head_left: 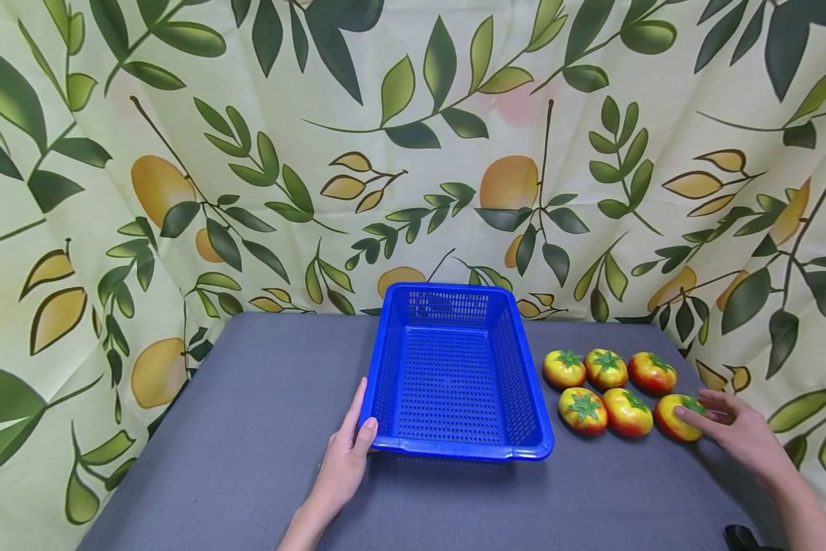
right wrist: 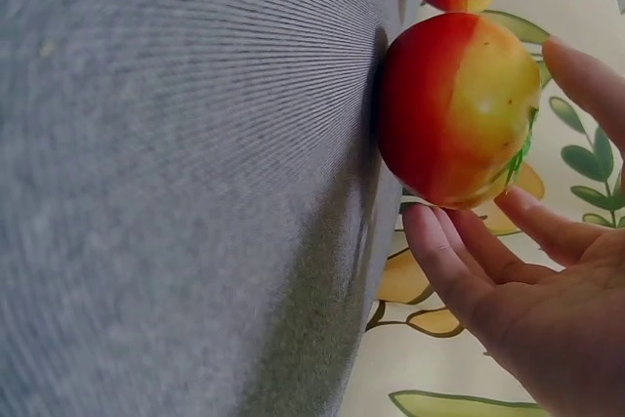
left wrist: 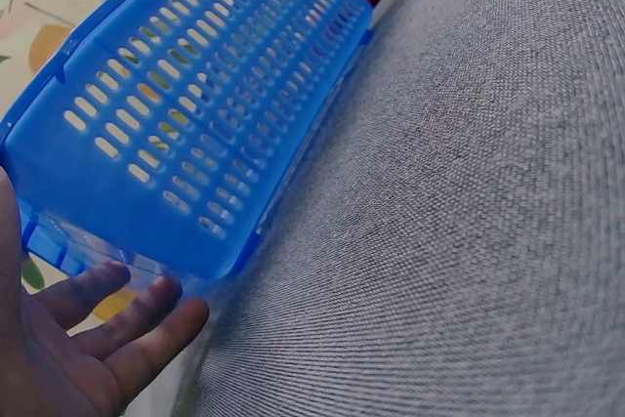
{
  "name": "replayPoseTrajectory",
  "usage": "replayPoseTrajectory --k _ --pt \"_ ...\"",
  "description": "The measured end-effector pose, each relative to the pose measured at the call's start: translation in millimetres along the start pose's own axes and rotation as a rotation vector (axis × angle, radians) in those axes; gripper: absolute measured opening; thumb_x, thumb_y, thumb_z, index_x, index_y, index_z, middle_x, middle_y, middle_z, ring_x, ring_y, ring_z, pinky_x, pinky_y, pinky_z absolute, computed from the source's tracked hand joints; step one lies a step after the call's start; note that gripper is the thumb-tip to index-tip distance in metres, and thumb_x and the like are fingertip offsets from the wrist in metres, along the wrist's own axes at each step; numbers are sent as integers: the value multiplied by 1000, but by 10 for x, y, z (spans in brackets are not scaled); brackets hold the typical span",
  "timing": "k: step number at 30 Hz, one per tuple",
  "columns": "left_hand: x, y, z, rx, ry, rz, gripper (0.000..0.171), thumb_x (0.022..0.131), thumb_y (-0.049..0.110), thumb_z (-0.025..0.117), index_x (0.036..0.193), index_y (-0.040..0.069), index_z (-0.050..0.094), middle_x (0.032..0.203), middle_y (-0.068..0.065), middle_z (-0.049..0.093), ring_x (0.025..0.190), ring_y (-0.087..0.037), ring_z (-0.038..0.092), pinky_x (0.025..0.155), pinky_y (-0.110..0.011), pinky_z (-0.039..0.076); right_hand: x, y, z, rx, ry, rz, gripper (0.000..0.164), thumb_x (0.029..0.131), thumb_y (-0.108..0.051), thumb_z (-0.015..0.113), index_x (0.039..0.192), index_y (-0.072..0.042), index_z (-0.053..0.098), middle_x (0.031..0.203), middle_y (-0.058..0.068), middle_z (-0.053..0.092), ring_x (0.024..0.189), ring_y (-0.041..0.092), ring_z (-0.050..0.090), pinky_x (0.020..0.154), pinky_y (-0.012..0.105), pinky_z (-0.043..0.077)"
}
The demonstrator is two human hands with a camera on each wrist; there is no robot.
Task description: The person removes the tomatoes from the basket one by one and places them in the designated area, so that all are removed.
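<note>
A blue plastic basket (head_left: 447, 448) with perforated walls and floor stands on the grey table, with nothing inside. My left hand (head_left: 344, 467) holds its near left corner, thumb over the rim and index finger along the left side. From below, the left wrist view shows the other fingers (left wrist: 156, 339) loosely spread beside the basket's end. At the right, my right hand (head_left: 743, 436) is around the nearest right tomato (head_left: 676, 418), a yellow-red one with a green leafy top. In the right wrist view its fingertips are right at the tomato (right wrist: 459, 109), the thumb slightly off its surface.
Several more yellow-red tomatoes (head_left: 582, 411) lie in two rows between the basket and my right hand. Behind the grey table (head_left: 288, 383) hangs a leaf-and-fruit patterned cloth (head_left: 413, 168), also along both sides. A black object (head_left: 739, 537) shows at the lower right edge.
</note>
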State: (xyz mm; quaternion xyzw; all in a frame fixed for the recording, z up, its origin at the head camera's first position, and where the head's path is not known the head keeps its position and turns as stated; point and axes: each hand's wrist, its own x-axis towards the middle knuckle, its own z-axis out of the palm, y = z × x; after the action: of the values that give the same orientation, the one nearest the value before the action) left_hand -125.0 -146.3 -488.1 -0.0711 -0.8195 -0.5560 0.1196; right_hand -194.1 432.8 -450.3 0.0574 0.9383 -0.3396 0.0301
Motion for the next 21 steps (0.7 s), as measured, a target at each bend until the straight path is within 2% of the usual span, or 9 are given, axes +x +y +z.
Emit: replayPoseTrajectory --k 3,6,8,12,18,21 --pt "4 6 0 7 1 -5 61 104 29 48 157 38 19 156 -4 30 136 -29 38 105 -58 32 -21 13 -4 5 -7 -7 92 95 -52 60 140 21 26 136 45 33 116 58 40 75 47 50" --pt "7 10 4 4 -3 -8 61 104 29 48 158 32 19 156 -6 31 135 -30 40 104 -58 33 -49 33 -9 3 -13 -10 93 95 -52 59 141 21 25 136 45 33 116 59 41 74 45 51" --pt "11 7 9 1 -5 -8 62 104 28 48 159 28 19 155 -7 32 135 -30 40 104 -58 34 -65 41 -18 6 -27 -9 94 95 -52 57 142 22 22 136 46 31 117 60 39 77 52 50" --pt "20 11 16 2 -1 4 62 104 27 48 159 28 19 155 -6 32 134 -29 41 104 -57 33 -97 13 -26 -2 -34 17 101 95 -55 56 143 23 14 138 48 25 119 63 33 85 66 42" --pt "13 -1 27 5 11 41 61 104 23 48 159 24 22 155 -4 34 135 -24 39 107 -53 32 -217 -96 -45 -67 86 19 99 94 -52 59 144 21 14 135 48 27 117 63 33 84 70 36" --pt "-2 -3 16 11 11 48 60 104 21 47 158 28 21 155 0 33 136 -19 36 109 -51 29 -280 -175 -38 -88 124 -11 96 94 -50 60 144 20 18 134 47 30 115 62 35 82 70 36"
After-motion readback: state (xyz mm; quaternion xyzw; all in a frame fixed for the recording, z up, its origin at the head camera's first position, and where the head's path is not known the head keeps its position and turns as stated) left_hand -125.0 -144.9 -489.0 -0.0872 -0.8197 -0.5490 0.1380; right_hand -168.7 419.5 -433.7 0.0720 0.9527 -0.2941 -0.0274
